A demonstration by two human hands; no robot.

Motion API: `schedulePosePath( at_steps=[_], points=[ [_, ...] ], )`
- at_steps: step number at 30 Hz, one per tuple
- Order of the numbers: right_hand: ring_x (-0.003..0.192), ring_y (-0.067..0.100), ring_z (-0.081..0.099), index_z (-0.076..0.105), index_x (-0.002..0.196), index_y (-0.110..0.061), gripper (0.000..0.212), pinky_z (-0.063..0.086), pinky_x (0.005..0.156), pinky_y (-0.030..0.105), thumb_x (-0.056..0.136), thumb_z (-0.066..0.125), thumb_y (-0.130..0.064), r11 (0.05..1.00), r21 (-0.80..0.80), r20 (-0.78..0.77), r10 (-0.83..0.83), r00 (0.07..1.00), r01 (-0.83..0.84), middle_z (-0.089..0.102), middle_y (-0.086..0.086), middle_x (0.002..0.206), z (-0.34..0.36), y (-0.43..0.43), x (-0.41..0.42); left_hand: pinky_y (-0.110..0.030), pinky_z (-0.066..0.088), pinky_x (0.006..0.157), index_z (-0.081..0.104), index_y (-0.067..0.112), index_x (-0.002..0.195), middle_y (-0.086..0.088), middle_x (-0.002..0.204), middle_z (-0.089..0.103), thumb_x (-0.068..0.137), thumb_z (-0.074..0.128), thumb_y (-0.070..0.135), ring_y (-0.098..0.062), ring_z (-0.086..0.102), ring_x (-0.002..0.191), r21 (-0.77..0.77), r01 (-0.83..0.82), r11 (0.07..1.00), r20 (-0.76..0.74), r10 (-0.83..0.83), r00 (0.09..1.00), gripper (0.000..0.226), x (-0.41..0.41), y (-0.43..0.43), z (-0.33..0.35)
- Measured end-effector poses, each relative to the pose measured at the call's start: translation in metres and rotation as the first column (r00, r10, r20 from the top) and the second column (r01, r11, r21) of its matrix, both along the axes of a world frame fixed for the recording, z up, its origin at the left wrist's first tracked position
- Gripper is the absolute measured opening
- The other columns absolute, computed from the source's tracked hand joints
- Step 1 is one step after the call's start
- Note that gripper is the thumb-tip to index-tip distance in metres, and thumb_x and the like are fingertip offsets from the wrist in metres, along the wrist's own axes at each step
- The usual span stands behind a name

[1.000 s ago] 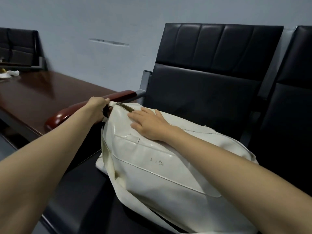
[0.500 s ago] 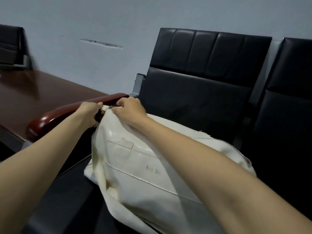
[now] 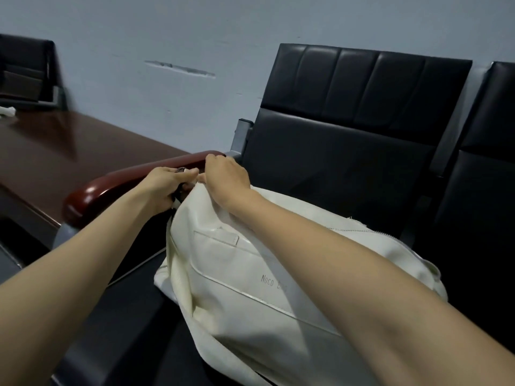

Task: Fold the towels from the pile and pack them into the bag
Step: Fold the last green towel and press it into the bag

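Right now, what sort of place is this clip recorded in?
Probably a meeting or conference room: black padded chairs with a wooden armrest line a pale wall, beside a long polished dark-wood table. The white bag sits on one chair seat.

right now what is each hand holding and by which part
Both hold the bag at its end by the armrest: the left hand grips a dark strap piece there, the right hand pinches the top edge beside it.
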State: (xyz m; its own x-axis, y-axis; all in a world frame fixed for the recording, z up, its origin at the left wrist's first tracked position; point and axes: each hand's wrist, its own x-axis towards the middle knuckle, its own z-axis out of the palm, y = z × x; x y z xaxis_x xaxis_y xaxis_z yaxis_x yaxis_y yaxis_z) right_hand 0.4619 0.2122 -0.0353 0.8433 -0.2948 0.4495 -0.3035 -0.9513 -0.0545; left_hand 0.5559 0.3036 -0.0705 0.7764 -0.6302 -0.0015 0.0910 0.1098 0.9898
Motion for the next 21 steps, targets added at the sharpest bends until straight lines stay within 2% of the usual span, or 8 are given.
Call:
schedulePosePath(
  at_steps=[4,6,9,12,15,17,19,21],
  points=[
    [0.108,0.031,0.058,0.053,0.119,-0.003,0.023,0.038,0.07,0.033,0.098,0.048,-0.011,0.982,0.165,-0.203,-0.055,0.978,0.09,0.062,0.013,0.118,0.008,0.004,-0.001,-0.03,0.049,0.06,0.066,0.002,0.075,-0.009,0.07,0.057,0.09,0.065,0.012,-0.018,0.053,0.058,0.015,-0.071,0.997,0.017,0.07,0.997,0.017,-0.002,-0.002,-0.006],
    [0.109,0.032,0.057,0.047,0.128,-0.001,0.031,0.038,0.071,0.033,0.097,0.046,-0.008,0.972,0.208,-0.239,-0.056,0.97,0.107,0.059,0.014,0.121,0.007,0.006,-0.003,-0.03,0.049,0.06,0.065,0.002,0.074,-0.008,0.064,0.059,0.09,0.063,0.009,-0.019,0.053,0.058,0.006,-0.118,0.993,0.038,0.117,0.992,0.018,-0.006,-0.004,-0.006],
    [0.097,0.029,0.057,0.042,0.131,0.002,0.037,0.041,0.07,0.034,0.096,0.047,-0.007,0.941,0.317,-0.232,-0.046,0.972,0.12,0.059,0.016,0.117,0.007,0.002,-0.005,-0.025,0.049,0.051,0.066,0.0,0.082,-0.009,0.065,0.06,0.09,0.063,0.008,-0.017,0.055,0.054,-0.017,-0.179,0.984,0.012,0.179,0.984,0.012,-0.011,-0.007,-0.005],
    [0.095,0.027,0.059,0.062,0.109,-0.004,0.019,0.049,0.077,0.036,0.096,0.05,-0.01,0.92,0.389,-0.107,0.0,0.994,0.042,0.064,0.011,0.107,0.004,-0.009,-0.006,-0.019,0.044,0.043,0.062,0.002,0.074,-0.002,0.051,0.057,0.09,0.064,0.008,-0.011,0.052,0.041,-0.013,-0.215,0.976,-0.011,0.215,0.977,0.017,-0.01,-0.01,-0.005],
    [0.09,0.024,0.056,0.066,0.099,-0.01,0.016,0.044,0.073,0.035,0.095,0.051,-0.012,0.957,0.269,0.039,0.104,0.994,-0.111,0.064,0.007,0.105,0.0,-0.01,-0.013,-0.02,0.042,0.042,0.059,0.003,0.073,-0.005,0.057,0.051,0.09,0.063,0.006,-0.013,0.048,0.046,0.003,-0.23,0.973,-0.038,0.23,0.972,0.018,-0.01,-0.012,-0.005],
    [0.089,0.021,0.051,0.062,0.101,-0.011,0.017,0.035,0.066,0.033,0.097,0.046,-0.015,0.984,-0.011,-0.015,0.176,0.984,-0.177,0.06,0.005,0.106,0.002,-0.011,-0.021,-0.021,0.042,0.044,0.06,0.001,0.078,-0.006,0.061,0.052,0.089,0.064,0.005,-0.013,0.048,0.046,0.019,-0.243,0.97,-0.034,0.244,0.969,0.012,-0.008,-0.013,-0.007],
    [0.095,0.021,0.049,0.059,0.104,-0.013,0.019,0.031,0.064,0.032,0.099,0.041,-0.018,0.935,-0.272,-0.112,0.204,0.973,-0.228,0.057,0.002,0.106,0.008,-0.019,-0.033,-0.025,0.043,0.05,0.062,-0.002,0.091,-0.008,0.065,0.054,0.087,0.066,0.005,-0.017,0.05,0.051,0.048,-0.275,0.96,-0.02,0.276,0.961,0.009,0.001,-0.016,-0.011],
    [0.097,0.02,0.05,0.059,0.102,-0.015,0.019,0.029,0.065,0.031,0.101,0.041,-0.019,0.907,-0.328,-0.118,0.238,0.964,-0.264,0.058,0.0,0.104,0.015,-0.036,-0.052,-0.029,0.045,0.059,0.062,-0.003,0.1,-0.01,0.072,0.057,0.084,0.07,0.008,-0.021,0.052,0.062,0.073,-0.315,0.946,-0.011,0.317,0.948,0.021,0.01,-0.018,-0.017]
  ],
)
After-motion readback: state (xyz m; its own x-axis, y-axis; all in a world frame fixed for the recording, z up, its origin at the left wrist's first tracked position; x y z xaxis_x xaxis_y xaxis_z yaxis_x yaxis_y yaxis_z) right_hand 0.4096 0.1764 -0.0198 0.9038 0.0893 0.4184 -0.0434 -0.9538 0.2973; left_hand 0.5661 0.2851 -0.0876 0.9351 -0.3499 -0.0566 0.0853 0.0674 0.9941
